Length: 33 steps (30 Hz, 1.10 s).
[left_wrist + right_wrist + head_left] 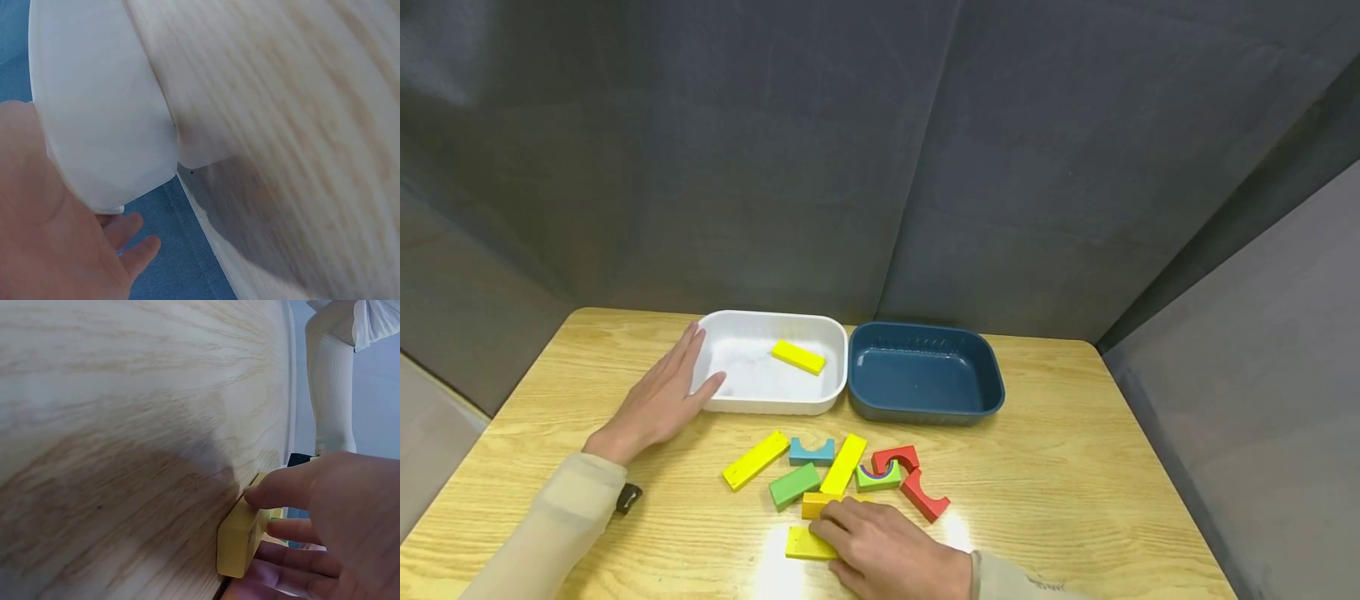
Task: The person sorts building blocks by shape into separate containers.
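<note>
Much room seen on table (pixel 1097 467) rightward; white tray (pixel 775 407) touched at left edge by straight-fingered left hand (pixel 658 400); flat, oblong yellow block (pixel 807 543) pinched by right hand (pixel 891 546).

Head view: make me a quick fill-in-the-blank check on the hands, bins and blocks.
1. The bin touched by the left hand is ____.
2. The block gripped by the right hand is ____.
3. In this view, the dark blue bin stands to the other's ____.
4. The rightmost block is ____.

Missing words: white; yellow; right; red.
</note>
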{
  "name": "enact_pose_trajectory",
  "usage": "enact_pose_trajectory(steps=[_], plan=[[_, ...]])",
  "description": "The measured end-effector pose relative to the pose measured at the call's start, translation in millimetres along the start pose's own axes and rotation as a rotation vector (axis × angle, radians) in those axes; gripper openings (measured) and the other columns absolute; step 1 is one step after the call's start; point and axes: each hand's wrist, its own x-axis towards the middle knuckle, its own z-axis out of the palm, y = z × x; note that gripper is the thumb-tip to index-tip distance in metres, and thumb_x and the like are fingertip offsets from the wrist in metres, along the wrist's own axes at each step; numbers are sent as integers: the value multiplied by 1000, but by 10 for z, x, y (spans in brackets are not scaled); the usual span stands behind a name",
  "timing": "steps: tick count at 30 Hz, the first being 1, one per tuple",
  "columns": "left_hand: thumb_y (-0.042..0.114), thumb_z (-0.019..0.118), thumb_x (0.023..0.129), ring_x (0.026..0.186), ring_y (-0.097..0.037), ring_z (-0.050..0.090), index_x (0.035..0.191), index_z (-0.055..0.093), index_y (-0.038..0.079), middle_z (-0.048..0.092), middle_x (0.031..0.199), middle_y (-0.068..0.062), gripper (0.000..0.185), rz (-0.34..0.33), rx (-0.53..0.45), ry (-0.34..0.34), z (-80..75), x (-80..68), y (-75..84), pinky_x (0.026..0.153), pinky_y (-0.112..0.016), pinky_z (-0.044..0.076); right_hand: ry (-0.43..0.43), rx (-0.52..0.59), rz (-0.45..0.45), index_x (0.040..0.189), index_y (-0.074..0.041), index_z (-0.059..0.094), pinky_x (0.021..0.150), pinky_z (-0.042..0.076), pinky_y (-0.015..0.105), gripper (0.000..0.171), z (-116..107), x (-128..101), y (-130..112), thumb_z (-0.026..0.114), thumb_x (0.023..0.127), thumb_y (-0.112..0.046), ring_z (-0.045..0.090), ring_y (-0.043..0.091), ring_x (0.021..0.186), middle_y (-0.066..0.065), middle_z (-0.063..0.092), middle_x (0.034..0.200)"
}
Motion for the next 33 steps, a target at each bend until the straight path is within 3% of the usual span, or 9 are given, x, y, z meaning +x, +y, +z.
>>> enact_pose_trajectory(steps=[18,33], plan=[[63,38,111,164,-46,11,172,-1,6,-13,180,-6,93,-4,4,-4,13,3,-20,127,-69,18,33,-41,-50,146,-17,62,99,55,20,43,68,48,44,72,105,-23,64,3,114,-7,65,137],[62,39,111,163,-46,13,172,0,5,-13,180,-6,92,-1,3,1,5,7,-10,127,-69,19,50,40,-26,148,-16,62,103,54,21,47,-16,1,-5,74,103,-22,60,2,110,-9,65,131]])
